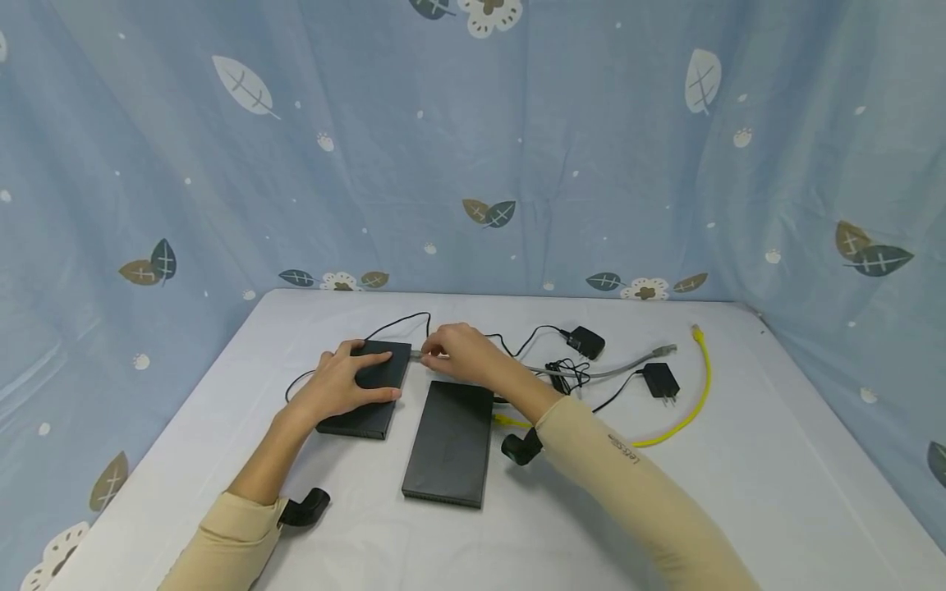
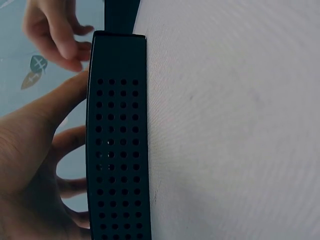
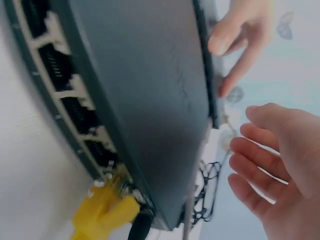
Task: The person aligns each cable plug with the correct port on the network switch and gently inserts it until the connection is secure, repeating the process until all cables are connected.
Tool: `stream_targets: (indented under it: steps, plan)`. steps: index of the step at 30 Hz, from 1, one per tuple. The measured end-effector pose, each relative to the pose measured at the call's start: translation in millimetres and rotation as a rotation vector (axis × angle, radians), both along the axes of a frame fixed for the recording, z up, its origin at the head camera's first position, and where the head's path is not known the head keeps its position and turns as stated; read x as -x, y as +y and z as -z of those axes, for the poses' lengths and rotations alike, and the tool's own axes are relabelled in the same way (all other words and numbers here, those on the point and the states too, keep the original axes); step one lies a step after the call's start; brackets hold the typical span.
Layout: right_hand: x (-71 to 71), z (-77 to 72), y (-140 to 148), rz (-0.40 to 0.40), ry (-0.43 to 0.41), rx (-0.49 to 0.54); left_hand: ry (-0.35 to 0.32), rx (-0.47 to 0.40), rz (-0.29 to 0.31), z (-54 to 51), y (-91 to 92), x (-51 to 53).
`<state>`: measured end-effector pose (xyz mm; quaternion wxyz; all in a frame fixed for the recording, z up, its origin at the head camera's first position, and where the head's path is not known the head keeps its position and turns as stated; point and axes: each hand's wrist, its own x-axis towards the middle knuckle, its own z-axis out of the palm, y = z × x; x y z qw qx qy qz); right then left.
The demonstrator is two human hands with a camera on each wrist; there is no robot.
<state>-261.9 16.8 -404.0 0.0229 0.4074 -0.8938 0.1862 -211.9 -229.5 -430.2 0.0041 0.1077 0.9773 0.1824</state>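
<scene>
My left hand (image 1: pixel 342 386) rests on top of the left black network switch (image 1: pixel 365 421), fingers spread across its upper face; the left wrist view shows its perforated side (image 2: pixel 117 150). My right hand (image 1: pixel 461 353) is beside that switch's right edge, fingertips close to a grey network cable's plug (image 1: pixel 416 355) at the edge. In the right wrist view, the fingers of my right hand (image 3: pixel 280 160) are loosely bent with a gap inside, and no cable shows between them. A second black network switch (image 1: pixel 449 443) lies nearer, with a yellow network cable (image 3: pixel 97 212) plugged into its port side.
The grey cable (image 1: pixel 621 371) runs right behind my right forearm. Two black power adapters (image 1: pixel 585 342) lie at the back right, near a bundled black cord (image 1: pixel 565 376). The yellow cable's free end (image 1: pixel 698 332) curves up at the right. A blue curtain (image 1: pixel 473 148) hangs behind the white table (image 1: pixel 798 460).
</scene>
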Motion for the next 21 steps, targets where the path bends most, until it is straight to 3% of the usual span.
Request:
stream_targets:
  steps: [7,13,21]
  plan:
    - [-23.2,-9.8,35,0.056,0.095,0.088,0.0,0.012,-0.007,0.3,0.4,0.1]
    - [-32.0,-4.4,75,0.168,0.196,0.134,0.015,0.011,0.002,-1.2,0.8,-2.5]
    - [-45.2,0.2,134,0.286,0.181,0.123,0.033,0.023,0.011,0.1,2.5,-6.8]
